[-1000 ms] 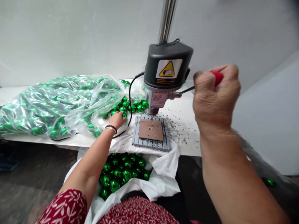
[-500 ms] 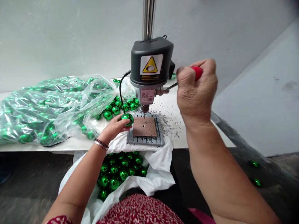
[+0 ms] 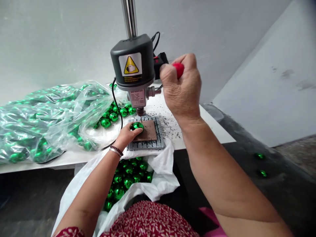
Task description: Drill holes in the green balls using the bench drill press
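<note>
Pale wall [image 3: 74,39] backs a white table [image 3: 158,104] where, mid-frame, the left hand [image 3: 127,134] pinches a green ball [image 3: 138,125] just below a drill bit [image 3: 141,118], seemingly aligning it, while the right hand [image 3: 184,89], upper right of centre, grips a red lever knob [image 3: 179,70]; pulling down would call for holding the ball still.

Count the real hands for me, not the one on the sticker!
2. The left hand holds a green ball near the drill bit; the right hand grips the red knob. Neither is fully hidden, and no others show.
</note>
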A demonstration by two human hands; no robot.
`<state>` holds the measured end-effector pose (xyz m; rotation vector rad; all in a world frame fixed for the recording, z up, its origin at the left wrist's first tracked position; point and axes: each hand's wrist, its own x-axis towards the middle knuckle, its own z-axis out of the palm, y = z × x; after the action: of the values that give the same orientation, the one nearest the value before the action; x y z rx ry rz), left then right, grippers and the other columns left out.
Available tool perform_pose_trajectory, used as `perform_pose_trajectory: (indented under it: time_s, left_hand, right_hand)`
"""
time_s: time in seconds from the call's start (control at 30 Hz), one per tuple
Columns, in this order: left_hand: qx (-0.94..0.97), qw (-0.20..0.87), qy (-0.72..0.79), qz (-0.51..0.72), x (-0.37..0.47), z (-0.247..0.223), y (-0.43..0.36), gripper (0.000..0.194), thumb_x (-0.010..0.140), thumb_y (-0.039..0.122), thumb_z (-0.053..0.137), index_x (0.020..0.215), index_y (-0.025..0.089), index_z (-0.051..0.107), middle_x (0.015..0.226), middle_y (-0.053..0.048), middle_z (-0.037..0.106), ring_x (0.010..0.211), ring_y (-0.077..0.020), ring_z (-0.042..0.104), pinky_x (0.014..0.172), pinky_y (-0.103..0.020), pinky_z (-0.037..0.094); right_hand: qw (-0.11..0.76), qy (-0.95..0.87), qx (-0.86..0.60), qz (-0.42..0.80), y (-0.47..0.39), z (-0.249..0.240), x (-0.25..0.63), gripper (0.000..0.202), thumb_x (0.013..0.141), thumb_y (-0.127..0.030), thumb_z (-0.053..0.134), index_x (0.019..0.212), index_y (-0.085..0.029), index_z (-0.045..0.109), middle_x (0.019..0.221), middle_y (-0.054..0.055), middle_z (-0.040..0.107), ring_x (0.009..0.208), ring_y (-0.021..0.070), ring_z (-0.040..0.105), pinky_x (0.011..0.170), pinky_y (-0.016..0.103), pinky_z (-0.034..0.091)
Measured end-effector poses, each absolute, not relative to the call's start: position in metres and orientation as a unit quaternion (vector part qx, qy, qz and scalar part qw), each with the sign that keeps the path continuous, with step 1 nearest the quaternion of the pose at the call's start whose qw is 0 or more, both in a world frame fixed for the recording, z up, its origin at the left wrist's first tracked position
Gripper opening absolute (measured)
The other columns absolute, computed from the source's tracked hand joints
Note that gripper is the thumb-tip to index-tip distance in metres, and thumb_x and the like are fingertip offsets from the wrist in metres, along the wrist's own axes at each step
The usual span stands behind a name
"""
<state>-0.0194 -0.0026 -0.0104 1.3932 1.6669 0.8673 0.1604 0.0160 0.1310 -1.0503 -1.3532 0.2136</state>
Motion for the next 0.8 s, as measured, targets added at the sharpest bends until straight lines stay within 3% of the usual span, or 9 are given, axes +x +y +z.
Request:
perform_pose_trajectory:
  time_s: [0.17, 0.33, 0.57, 0.8]
  left_hand:
    - [0.610, 0.301, 0.690, 0.247, -0.012, 0.001, -0.001, 0.052, 0.074, 0.039, 0.076, 0.120, 0.018, 0.068, 0.102, -0.005, 0.075, 0.094, -0.0220, 0.067, 0.087, -0.032, 0.051]
    - [0.655, 0.280, 0.671, 0.206, -0.006, 0.006, 0.004, 0.066, 0.069, 0.036, 0.081, 0.131, 0.019, 0.065, 0.116, -0.007, 0.074, 0.109, -0.0259, 0.066, 0.098, -0.036, 0.048]
    - [0.616, 0.350, 0.660, 0.252, -0.010, -0.007, 0.006, 0.073, 0.067, 0.036, 0.083, 0.135, 0.018, 0.063, 0.107, -0.004, 0.075, 0.101, -0.0232, 0.067, 0.093, -0.032, 0.050]
    - [0.622, 0.338, 0.656, 0.261, -0.009, -0.018, 0.008, 0.074, 0.068, 0.038, 0.082, 0.137, 0.020, 0.062, 0.108, -0.005, 0.074, 0.097, -0.0229, 0.067, 0.092, -0.033, 0.050]
  right_hand:
    - [0.646, -0.608, -0.456, 0.072, 0.015, 0.129, 0.162, 0.025, 0.094, -0.041, 0.047, 0.085, -0.019, 0.040, 0.075, -0.004, 0.039, 0.065, 0.0002, 0.042, 0.071, 0.017, 0.044]
    - [0.624, -0.582, -0.512, 0.101, 0.008, 0.139, 0.158, 0.024, 0.090, -0.032, 0.057, 0.081, -0.019, 0.038, 0.071, -0.005, 0.037, 0.063, 0.0020, 0.039, 0.067, 0.018, 0.041]
    - [0.615, -0.576, -0.527, 0.110, 0.003, 0.141, 0.155, 0.022, 0.090, -0.025, 0.056, 0.080, -0.018, 0.038, 0.071, -0.006, 0.035, 0.065, 0.0014, 0.035, 0.072, 0.018, 0.042]
    - [0.654, -0.577, -0.487, 0.037, 0.001, 0.116, 0.158, 0.020, 0.089, -0.034, 0.054, 0.082, -0.018, 0.043, 0.073, -0.004, 0.042, 0.064, 0.0032, 0.036, 0.068, 0.019, 0.042]
